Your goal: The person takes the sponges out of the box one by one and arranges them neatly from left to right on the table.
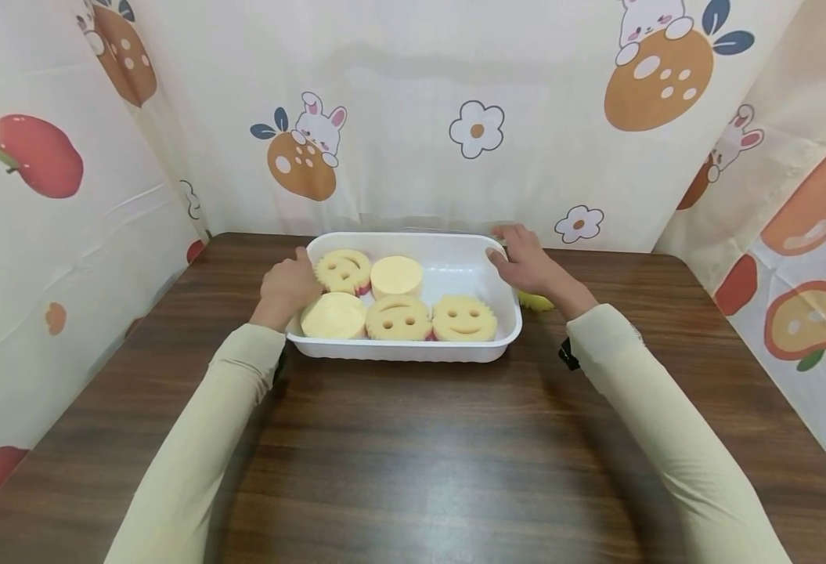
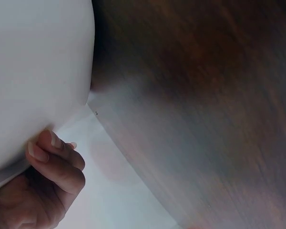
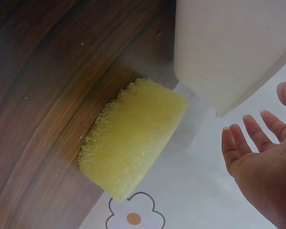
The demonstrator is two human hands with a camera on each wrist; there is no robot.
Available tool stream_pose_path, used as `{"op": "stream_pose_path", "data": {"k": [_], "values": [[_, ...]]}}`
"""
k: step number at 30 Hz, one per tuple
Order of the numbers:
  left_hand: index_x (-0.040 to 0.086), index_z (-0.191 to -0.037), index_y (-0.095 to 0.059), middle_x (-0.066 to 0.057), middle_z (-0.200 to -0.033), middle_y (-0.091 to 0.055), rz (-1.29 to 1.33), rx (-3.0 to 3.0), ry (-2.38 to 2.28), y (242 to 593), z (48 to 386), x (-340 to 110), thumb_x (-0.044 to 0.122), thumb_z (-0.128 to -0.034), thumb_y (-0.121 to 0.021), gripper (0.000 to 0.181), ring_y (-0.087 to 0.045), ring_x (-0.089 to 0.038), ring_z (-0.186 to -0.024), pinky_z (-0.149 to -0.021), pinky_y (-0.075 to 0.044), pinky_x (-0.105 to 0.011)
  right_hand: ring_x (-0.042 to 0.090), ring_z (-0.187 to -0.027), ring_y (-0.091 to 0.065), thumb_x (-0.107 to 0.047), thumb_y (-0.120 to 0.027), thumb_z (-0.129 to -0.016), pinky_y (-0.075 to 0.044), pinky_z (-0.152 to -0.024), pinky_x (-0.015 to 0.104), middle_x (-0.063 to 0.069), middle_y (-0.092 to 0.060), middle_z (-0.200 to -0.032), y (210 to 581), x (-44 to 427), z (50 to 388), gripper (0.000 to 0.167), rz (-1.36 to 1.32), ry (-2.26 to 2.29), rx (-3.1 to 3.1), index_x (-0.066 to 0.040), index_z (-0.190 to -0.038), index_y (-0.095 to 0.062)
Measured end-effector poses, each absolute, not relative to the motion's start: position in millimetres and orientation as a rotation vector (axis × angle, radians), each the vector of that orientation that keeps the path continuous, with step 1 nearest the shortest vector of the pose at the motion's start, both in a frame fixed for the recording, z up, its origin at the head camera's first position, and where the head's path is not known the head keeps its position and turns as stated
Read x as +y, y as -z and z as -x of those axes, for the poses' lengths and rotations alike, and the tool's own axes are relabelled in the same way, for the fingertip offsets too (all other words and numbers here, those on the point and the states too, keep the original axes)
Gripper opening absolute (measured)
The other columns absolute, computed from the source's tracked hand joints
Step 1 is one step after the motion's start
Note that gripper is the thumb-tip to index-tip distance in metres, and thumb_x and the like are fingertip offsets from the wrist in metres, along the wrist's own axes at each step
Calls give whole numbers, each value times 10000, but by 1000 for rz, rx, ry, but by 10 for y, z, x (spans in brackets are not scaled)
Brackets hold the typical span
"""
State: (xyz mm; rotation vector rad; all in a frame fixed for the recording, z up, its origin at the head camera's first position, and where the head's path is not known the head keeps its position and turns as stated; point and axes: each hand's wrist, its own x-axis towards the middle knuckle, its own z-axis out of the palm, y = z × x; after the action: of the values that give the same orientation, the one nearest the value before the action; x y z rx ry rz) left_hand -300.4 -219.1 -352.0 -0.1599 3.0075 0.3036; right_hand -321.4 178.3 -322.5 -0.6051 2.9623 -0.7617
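Left sleeve [image 1: 194, 427]: pale, reaching from the near edge of the view up to the tray's left end.
Left hand [image 1: 289, 286]: fingers curled, gripping the tray's left side; the left wrist view shows fingertips against its outer wall.
White tray [image 1: 405, 351]: between the two hands on the brown table [image 1: 413, 478], near the curtain; upright, its long axis running left to right across the person, short ends towards the hands.
Front-left disc [image 1: 333, 316]: plain yellow, lying flat in the tray.
Back-left smiley [image 1: 338, 269]: flat, turned askew, its mouth towards the far right and its eyes nearer the person.
Back disc [image 1: 396, 276]: plain yellow, flat, right of that smiley.
Middle smiley [image 1: 398, 313]: front row, upside down to the person, mouth on the far side, pink showing along its lower edge.
Right smiley [image 1: 464, 319]: front row, upright to the person, eyes far, mouth near.
Right hand [image 1: 531, 262]: at the tray's right end, holding nothing, fingers loosely extended; the right wrist view shows them apart from the wall.
Loose yellow piece [image 3: 133, 138]: on the table outside the tray's right end, bumpy-edged, its long axis slanting in the right wrist view.
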Motion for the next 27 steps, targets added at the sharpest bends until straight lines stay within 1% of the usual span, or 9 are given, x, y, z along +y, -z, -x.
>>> {"op": "stream_pose_path", "data": {"k": [6,12,18,24,27], "values": [[-79,-1516,-148,-342,-1279,-555,157,3017,-303,3527,3021,-2195,345,-932,-537,820,-598,-471,-1119,-946,-489,-586,438,-1427,-255,-290,-395,-1046,-220,-1179,594,263,-327,-1507,3219,1749,3220,551,628,741,2958,19,-1491,-297],[-84,-1514,-154,-345,-1288,-551,156,3021,-306,3535,3019,-2192,339,-930,-534,815,-595,-476,-1125,-953,-483,-590,411,-1372,-327,-286,-410,-1045,-292,-1140,578,248,-359,-1475,3244,1723,3206,544,643,778,2951,6,-1492,-305],[-83,-1513,-157,-344,-1293,-549,162,3024,-311,3539,3017,-2199,336,-930,-536,812,-593,-475,-1131,-956,-482,-589,424,-1351,-350,-270,-417,-1043,-304,-1127,576,269,-374,-1451,3244,1659,3211,533,697,784,2949,24,-1477,-321],[-79,-1515,-158,-337,-1291,-556,168,3015,-317,3539,3017,-2192,341,-931,-529,809,-598,-468,-1130,-951,-486,-581,430,-1310,-430,-260,-424,-1043,-369,-1091,564,264,-393,-1432,3242,1602,3208,519,726,794,2915,25,-1466,-330],[-75,-1519,-160,-335,-1300,-554,166,3013,-320,3538,3021,-2187,340,-933,-525,805,-596,-467,-1137,-951,-486,-578,421,-1304,-446,-261,-423,-1046,-385,-1088,554,261,-400,-1428,3251,1580,3205,519,720,797,2898,29,-1466,-331]]}}
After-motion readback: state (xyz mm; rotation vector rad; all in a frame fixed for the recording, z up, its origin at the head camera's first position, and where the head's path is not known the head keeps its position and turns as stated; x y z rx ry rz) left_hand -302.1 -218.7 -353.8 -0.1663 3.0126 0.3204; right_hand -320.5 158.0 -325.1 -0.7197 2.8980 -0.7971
